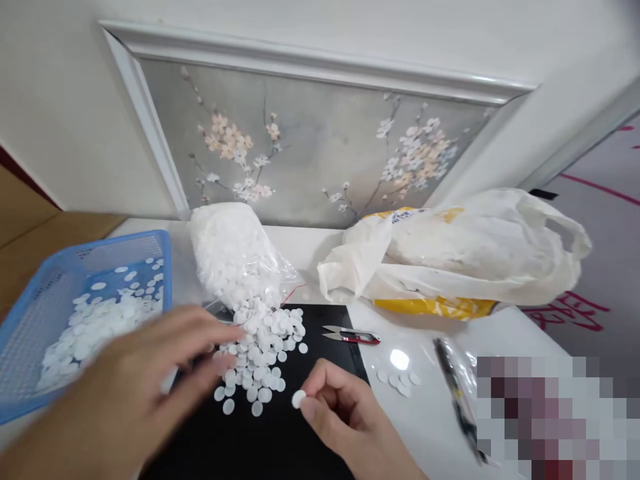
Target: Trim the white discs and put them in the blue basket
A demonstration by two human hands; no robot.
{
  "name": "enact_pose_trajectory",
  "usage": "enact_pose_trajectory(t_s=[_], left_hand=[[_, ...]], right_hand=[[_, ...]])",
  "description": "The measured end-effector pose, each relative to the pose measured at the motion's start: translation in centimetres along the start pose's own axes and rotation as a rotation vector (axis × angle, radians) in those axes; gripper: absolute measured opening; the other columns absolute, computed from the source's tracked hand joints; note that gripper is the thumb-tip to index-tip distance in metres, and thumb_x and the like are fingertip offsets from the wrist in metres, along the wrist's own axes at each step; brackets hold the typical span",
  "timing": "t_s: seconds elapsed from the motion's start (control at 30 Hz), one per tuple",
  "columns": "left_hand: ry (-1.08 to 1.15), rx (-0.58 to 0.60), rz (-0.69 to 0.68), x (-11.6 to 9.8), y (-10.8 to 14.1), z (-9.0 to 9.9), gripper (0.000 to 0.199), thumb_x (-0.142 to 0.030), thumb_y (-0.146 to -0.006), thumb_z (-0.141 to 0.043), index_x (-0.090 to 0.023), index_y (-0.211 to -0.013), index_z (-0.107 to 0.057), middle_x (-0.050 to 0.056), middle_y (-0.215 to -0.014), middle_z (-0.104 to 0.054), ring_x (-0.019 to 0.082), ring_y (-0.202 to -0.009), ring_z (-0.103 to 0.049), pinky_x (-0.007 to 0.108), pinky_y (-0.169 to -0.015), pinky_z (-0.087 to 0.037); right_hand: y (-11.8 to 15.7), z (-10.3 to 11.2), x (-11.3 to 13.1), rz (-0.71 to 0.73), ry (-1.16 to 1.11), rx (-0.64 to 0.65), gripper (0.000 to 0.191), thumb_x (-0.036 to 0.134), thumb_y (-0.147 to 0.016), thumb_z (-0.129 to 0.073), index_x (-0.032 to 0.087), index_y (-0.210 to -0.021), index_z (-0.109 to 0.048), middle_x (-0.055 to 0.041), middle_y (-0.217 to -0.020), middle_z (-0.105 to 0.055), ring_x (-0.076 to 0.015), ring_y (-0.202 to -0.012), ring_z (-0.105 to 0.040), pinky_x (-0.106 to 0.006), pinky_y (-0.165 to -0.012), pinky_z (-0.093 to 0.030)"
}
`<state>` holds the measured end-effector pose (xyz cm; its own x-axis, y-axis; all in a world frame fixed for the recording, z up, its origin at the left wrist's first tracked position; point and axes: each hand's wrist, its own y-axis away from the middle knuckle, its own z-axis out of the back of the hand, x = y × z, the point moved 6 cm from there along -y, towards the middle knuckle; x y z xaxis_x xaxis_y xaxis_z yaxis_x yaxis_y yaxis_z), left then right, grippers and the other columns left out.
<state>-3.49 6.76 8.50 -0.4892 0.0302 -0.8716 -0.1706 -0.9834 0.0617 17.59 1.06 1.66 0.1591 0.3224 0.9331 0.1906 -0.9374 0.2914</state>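
Between thumb and forefinger my right hand (343, 413) pinches one small white disc (299, 399) above the black mat (240, 447). My left hand (165, 373) is blurred, its thumb and fingers apart, with the fingertips at the left side of a heap of white discs (260, 347). Nothing shows between those fingers. The heap spills from the mouth of a clear plastic bag (233, 250) full of more discs. To the left, partly behind my left hand, a blue plastic basket (167, 267) holds many loose discs.
Red-handled thread snips (353, 335) lie across the mat's right edge. Several discs (399, 381) sit on the white table farther right, near a black pen-like object (457, 393). A white and yellow carrier bag (450, 260) lies at the back, below a framed flower picture (320, 147).
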Motion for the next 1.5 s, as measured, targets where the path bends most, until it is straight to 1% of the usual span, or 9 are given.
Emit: enact_pose_trajectory(t_s=[0.1,0.23,0.3,0.4,0.5,0.67,0.83,1.2,1.5], left_hand=[[0.07,0.363,0.04,-1.5,0.8,-8.3,0.021,-0.029,-0.074,-0.072,-0.026,-0.095,-0.078,0.001,-0.081,-0.071,0.017,-0.068,-0.061,0.022,-0.063,-0.047],[0.395,0.341,0.234,-0.9,0.3,-12.0,0.017,-0.033,-0.073,-0.074,-0.017,-0.067,-0.075,0.0,-0.064,-0.065,0.012,-0.059,-0.055,0.021,-0.058,-0.045],[0.475,0.304,0.309,-0.2,0.2,-12.0,0.019,-0.034,-0.071,-0.076,-0.016,-0.066,-0.073,0.001,-0.063,-0.066,0.012,-0.059,-0.057,0.021,-0.059,-0.045],[0.602,0.264,0.43,0.9,0.6,-11.9,0.025,-0.039,-0.07,-0.079,-0.016,-0.076,-0.074,0.002,-0.065,-0.069,0.013,-0.058,-0.062,0.022,-0.056,-0.047],[0.643,0.25,0.506,1.9,1.0,-12.2,0.032,-0.04,-0.067,-0.082,-0.014,-0.084,-0.075,0.004,-0.07,-0.072,0.014,-0.06,-0.065,0.022,-0.058,-0.05],[0.66,0.301,0.513,2.4,1.2,-12.8,0.038,-0.032,-0.067,-0.083,-0.014,-0.099,-0.074,0.004,-0.072,-0.074,0.014,-0.064,-0.068,0.023,-0.062,-0.053],[0.665,0.321,0.566,2.7,1.3,-12.9,0.03,-0.032,-0.064,-0.085,-0.012,-0.085,-0.075,0.007,-0.07,-0.075,0.015,-0.061,-0.069,0.022,-0.058,-0.053],[0.807,0.307,0.557,1.7,1.8,-12.5,0.023,-0.033,-0.068,-0.082,-0.014,-0.074,-0.071,0.003,-0.066,-0.072,0.011,-0.057,-0.066,0.017,-0.054,-0.05],[0.775,0.334,0.524,1.1,1.6,-12.7,0.025,-0.035,-0.07,-0.081,-0.014,-0.076,-0.07,0.003,-0.064,-0.074,0.014,-0.056,-0.07,0.018,-0.053,-0.054]], right_hand=[[0.1,-0.6,-0.2,0.033,-0.042,0.041,0.055,0.069,-0.068,-0.068,0.021,-0.066,-0.043,0.0106,-0.052,-0.032,-0.0069,-0.049,-0.023,-0.022,-0.048,-0.019],[-0.2,1.2,-0.2,0.1,0.132,0.051,0.044,0.062,-0.083,-0.058,0.021,-0.071,-0.048,0.0051,-0.058,-0.05,-0.008,-0.047,-0.036,-0.021,-0.046,-0.029],[-0.7,3.1,0.7,0.257,0.471,0.043,0.03,0.044,-0.092,-0.054,0.02,-0.075,-0.058,-0.0005,-0.068,-0.061,-0.0127,-0.056,-0.051,-0.024,-0.052,-0.04],[-1.6,6.2,2.4,0.609,1.21,-0.217,0.024,0.01,-0.09,-0.049,0.019,-0.104,-0.067,-0.013,-0.113,-0.068,-0.0267,-0.1,-0.061,-0.04,-0.083,-0.048],[-2.9,7.9,1.7,0.63,1.493,-0.234,0.035,0.0,-0.084,-0.05,0.017,-0.11,-0.067,-0.0128,-0.103,-0.072,-0.0292,-0.093,-0.064,-0.043,-0.079,-0.051],[-3.2,8.2,1.1,0.611,1.482,-0.234,0.037,0.0,-0.081,-0.05,0.016,-0.11,-0.067,-0.0101,-0.086,-0.068,-0.0257,-0.079,-0.065,-0.039,-0.073,-0.054],[-2.4,7.8,1.8,0.626,1.376,-0.233,0.03,0.009,-0.089,-0.043,0.019,-0.104,-0.067,-0.0058,-0.083,-0.062,-0.0178,-0.066,-0.064,-0.028,-0.06,-0.055],[2.1,3.5,2.6,0.691,0.879,-0.124,0.04,0.02,-0.095,-0.05,0.028,-0.133,-0.057,-0.0034,-0.085,-0.063,-0.0123,-0.063,-0.061,-0.02,-0.056,-0.052],[2.8,3.1,2.9,0.693,0.919,-0.148,0.034,0.019,-0.092,-0.054,0.025,-0.123,-0.067,-0.0046,-0.078,-0.063,-0.0125,-0.055,-0.056,-0.023,-0.048,-0.048]])
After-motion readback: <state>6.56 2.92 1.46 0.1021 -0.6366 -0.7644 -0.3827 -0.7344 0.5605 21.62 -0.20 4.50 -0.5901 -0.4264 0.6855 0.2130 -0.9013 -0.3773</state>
